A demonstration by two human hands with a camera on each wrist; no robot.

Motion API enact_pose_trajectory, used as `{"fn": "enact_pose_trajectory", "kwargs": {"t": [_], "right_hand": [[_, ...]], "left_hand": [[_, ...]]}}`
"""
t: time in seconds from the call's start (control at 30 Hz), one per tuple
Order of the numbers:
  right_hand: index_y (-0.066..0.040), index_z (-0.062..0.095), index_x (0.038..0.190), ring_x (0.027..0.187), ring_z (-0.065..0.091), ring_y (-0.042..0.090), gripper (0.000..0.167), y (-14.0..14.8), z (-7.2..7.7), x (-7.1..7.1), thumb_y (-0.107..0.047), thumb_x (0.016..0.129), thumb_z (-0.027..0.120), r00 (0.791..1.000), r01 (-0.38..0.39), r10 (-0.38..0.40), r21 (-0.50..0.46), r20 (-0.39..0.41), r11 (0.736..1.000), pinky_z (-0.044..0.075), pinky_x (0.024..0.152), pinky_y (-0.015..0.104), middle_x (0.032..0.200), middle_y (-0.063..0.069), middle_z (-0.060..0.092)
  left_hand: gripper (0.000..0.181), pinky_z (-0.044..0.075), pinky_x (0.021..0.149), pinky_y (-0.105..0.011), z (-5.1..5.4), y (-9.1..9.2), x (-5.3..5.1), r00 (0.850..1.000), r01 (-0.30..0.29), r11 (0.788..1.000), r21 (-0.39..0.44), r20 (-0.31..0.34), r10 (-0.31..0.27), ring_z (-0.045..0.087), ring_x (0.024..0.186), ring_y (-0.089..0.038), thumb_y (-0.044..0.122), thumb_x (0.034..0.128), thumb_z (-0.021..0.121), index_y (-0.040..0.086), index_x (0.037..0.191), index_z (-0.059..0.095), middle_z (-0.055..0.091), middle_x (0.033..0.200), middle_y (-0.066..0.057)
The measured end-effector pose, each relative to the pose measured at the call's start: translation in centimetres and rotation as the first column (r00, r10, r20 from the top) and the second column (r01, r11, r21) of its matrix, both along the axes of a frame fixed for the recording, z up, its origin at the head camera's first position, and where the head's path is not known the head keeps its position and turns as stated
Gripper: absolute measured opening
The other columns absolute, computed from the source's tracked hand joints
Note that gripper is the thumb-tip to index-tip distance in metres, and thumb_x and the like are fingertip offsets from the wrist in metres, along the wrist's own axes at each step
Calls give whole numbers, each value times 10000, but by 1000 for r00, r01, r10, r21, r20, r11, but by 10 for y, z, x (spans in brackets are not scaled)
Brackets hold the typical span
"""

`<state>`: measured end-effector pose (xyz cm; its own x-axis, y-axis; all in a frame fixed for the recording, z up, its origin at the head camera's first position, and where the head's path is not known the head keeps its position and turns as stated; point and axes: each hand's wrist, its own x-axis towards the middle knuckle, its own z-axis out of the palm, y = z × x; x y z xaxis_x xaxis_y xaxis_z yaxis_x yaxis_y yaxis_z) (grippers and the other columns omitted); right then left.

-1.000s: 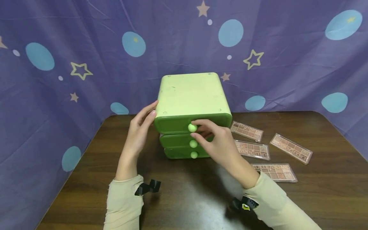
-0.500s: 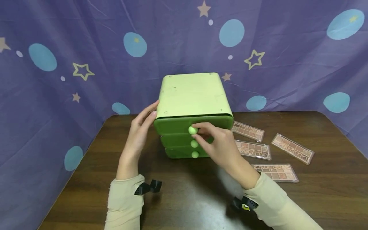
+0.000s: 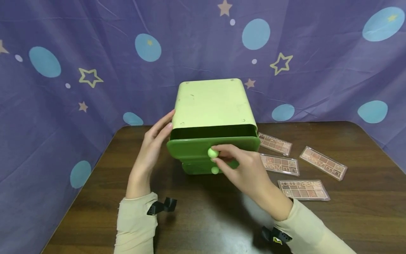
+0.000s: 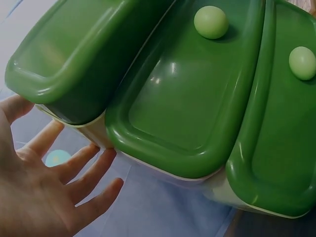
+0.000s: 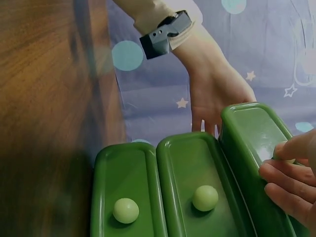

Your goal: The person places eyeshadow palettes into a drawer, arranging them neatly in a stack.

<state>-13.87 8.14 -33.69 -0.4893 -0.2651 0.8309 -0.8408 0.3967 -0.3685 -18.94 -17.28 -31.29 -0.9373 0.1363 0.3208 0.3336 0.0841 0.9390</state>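
A small cabinet (image 3: 212, 102) with a pale green shell and three green drawers stands on the table. Its top drawer (image 3: 187, 148) is pulled partly out, leaving a dark gap under the shell's front edge. My right hand (image 3: 248, 169) pinches that drawer's round light green knob (image 3: 213, 152) between thumb and fingers. On the cabinet's left side, my left hand (image 3: 150, 151) rests with extended fingers against the shell; the left wrist view shows these fingers (image 4: 89, 177) spread. The middle drawer (image 4: 182, 98) and bottom drawer (image 4: 281, 113) stay in; the head view mostly hides the middle one.
Several clear-lidded makeup palettes lie on the table right of the cabinet, among them a near palette (image 3: 304, 189) and a far right palette (image 3: 323, 163). A purple curtain (image 3: 95, 42) with stars hangs behind the brown table (image 3: 196, 218).
The top drawer has slid out toward me, with my right hand on its knob moving nearer and slightly lower. My left hand has stayed at the cabinet's side.
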Motion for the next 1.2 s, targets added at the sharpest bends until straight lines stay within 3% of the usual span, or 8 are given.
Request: {"fn": "enact_pose_trajectory", "kwargs": {"t": [0.3,0.53,0.8,0.97,1.2], "right_hand": [[-43,711,1052,687,697,103,367,0,1,14,72,723,825,999,-37,37,-16,13,999,547,597,178,850,36,748],[-54,707,1054,658,688,98,370,1,2,22,58,720,818,999,-40,40,-2,-33,999,547,598,180,836,28,749],[-80,715,1032,630,646,47,149,3,0,31,-169,914,726,999,-33,33,16,-20,999,523,572,166,815,-12,741],[-87,718,1024,639,658,46,222,4,-1,37,-285,985,624,998,-14,16,38,-58,999,536,593,169,840,-21,744],[-84,722,1014,644,650,42,234,6,-1,43,-278,1001,593,996,-12,17,61,-84,998,539,591,179,887,-12,747]], "left_hand": [[449,390,1051,-316,-1,0,0,1000,2,1000,3,-12,-2,479,1292,-164,257,1047,500,169,1486,480,497,1468,-2],[469,317,1124,-379,-1,-3,-1,999,36,999,-30,-17,-36,383,1381,-144,284,1049,489,188,1506,451,434,1519,20],[471,308,1126,-413,-2,-3,-1,999,39,999,-36,-24,-40,374,1386,-137,275,1044,497,194,1506,452,427,1523,32],[469,337,1095,-391,-1,-3,0,999,30,998,-51,-25,-32,383,1375,-137,273,1043,502,190,1502,459,432,1519,33],[468,382,1039,-369,0,-4,0,1000,15,997,-72,-19,-16,409,1347,-146,286,1042,502,203,1501,461,440,1511,35]]}}
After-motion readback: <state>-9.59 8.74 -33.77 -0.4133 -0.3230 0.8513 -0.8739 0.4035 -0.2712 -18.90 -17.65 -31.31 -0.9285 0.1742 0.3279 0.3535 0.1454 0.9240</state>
